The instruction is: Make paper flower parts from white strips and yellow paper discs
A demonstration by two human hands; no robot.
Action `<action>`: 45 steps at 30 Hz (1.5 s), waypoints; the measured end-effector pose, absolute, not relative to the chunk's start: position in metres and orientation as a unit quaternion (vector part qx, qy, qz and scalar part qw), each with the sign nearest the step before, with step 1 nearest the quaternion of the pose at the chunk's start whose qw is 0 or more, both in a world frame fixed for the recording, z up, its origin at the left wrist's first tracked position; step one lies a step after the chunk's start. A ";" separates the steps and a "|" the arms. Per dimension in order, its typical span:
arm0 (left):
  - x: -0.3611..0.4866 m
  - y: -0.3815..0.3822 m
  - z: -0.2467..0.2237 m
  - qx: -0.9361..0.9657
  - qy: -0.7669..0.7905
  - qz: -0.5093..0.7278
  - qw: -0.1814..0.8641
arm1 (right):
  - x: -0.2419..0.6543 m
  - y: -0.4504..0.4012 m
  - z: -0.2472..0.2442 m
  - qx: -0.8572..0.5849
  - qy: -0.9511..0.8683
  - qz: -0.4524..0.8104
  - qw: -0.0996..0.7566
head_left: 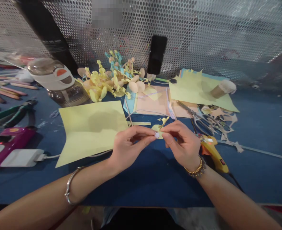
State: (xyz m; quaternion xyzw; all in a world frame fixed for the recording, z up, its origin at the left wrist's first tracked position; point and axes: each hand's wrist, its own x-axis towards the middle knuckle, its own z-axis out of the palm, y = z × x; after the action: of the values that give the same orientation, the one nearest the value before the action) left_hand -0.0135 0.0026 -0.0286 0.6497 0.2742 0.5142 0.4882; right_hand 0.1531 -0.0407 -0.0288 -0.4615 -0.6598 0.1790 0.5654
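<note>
While hands [133, 147] pinch paper [157, 129], capped jar [59, 83] behind

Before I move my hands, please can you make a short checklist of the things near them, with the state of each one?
1. Left hand and right hand both pinch the small yellow paper piece: ok.
2. Hot glue gun apart from the right wrist: not ok, it lies close beside it.
3. Hot glue gun warm or cold: cannot tell.
4. Scissors out of the hands, on paper scraps: ok.
5. Large yellow paper sheet lying left of the left hand: ok.
</note>
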 end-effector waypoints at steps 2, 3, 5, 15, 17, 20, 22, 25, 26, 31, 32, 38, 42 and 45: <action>-0.013 0.003 -0.028 0.651 0.270 0.512 0.491 | 0.154 -0.040 -0.029 -0.458 -0.664 0.185 0.561; -0.014 0.003 -0.027 0.651 0.270 0.511 0.493 | 0.154 -0.039 -0.030 -0.453 -0.669 0.185 0.559; -0.014 0.004 -0.027 0.650 0.267 0.507 0.499 | 0.155 -0.039 -0.030 -0.445 -0.678 0.182 0.556; -0.015 0.005 -0.026 0.646 0.270 0.482 0.527 | 0.156 -0.038 -0.029 -0.436 -0.683 0.187 0.556; -0.015 0.006 -0.026 0.646 0.268 0.480 0.529 | 0.155 -0.038 -0.029 -0.433 -0.683 0.193 0.555; -0.015 0.006 -0.028 0.644 0.268 0.479 0.533 | 0.154 -0.038 -0.030 -0.428 -0.683 0.193 0.560; -0.016 0.006 -0.028 0.645 0.262 0.479 0.536 | 0.154 -0.039 -0.030 -0.426 -0.683 0.190 0.562; -0.016 0.006 -0.029 0.648 0.249 0.479 0.537 | 0.154 -0.039 -0.030 -0.425 -0.685 0.191 0.560; -0.016 0.006 -0.029 0.649 0.245 0.479 0.538 | 0.154 -0.039 -0.030 -0.424 -0.686 0.190 0.560; -0.017 0.006 -0.029 0.651 0.243 0.470 0.544 | 0.153 -0.038 -0.028 -0.424 -0.692 0.171 0.558; -0.017 0.006 -0.028 0.652 0.244 0.468 0.544 | 0.153 -0.039 -0.028 -0.425 -0.693 0.166 0.558; -0.016 0.006 -0.028 0.667 0.252 0.452 0.536 | 0.153 -0.039 -0.026 -0.431 -0.697 0.159 0.551; -0.016 0.005 -0.029 0.665 0.249 0.451 0.541 | 0.153 -0.040 -0.027 -0.434 -0.699 0.162 0.545; -0.016 0.005 -0.029 0.659 0.248 0.463 0.538 | 0.152 -0.041 -0.027 -0.436 -0.691 0.164 0.552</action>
State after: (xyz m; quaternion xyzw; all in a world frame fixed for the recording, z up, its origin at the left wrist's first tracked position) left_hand -0.0162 0.0054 -0.0290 0.6589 0.2485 0.4629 0.5384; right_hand 0.1520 -0.0407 -0.0275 -0.4364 -0.6914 0.1640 0.5519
